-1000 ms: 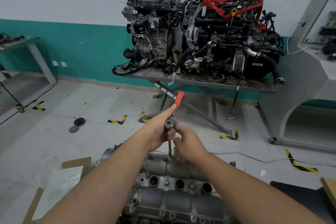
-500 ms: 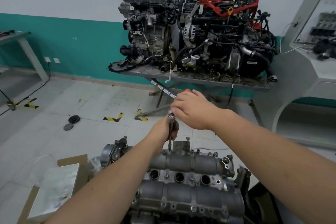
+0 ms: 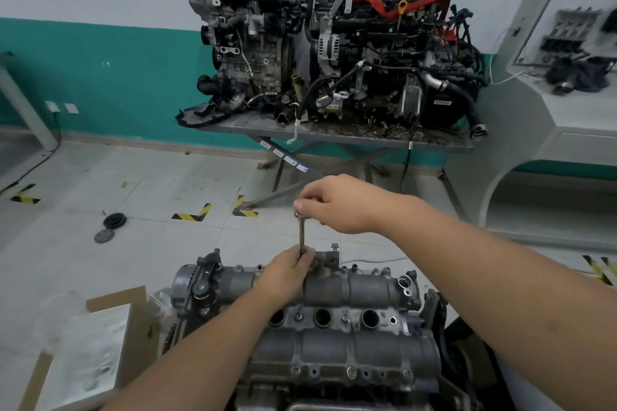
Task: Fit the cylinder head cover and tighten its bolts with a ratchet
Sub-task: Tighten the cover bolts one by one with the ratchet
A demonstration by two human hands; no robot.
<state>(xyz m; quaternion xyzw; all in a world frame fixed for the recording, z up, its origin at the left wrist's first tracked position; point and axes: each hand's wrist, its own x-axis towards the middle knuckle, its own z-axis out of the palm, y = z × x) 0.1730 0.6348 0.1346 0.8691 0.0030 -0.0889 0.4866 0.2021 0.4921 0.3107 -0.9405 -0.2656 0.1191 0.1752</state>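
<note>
Head view shows the grey cylinder head cover [image 3: 337, 320] seated on the engine, low and central, bolts along its edges. Left hand [image 3: 290, 269] now pinches the extension bar [image 3: 302, 235] at its far edge, lower than before; right hand [image 3: 337, 203] grips the ratchet [image 3: 297, 213] head above. No writing is legible.

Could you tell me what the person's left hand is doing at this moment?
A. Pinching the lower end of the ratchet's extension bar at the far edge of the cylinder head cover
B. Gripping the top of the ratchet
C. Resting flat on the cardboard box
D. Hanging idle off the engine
A: the left hand has its fingers pinched round the bottom of the extension bar at the far edge of the cylinder head cover, while the right hand grips the top.
</note>
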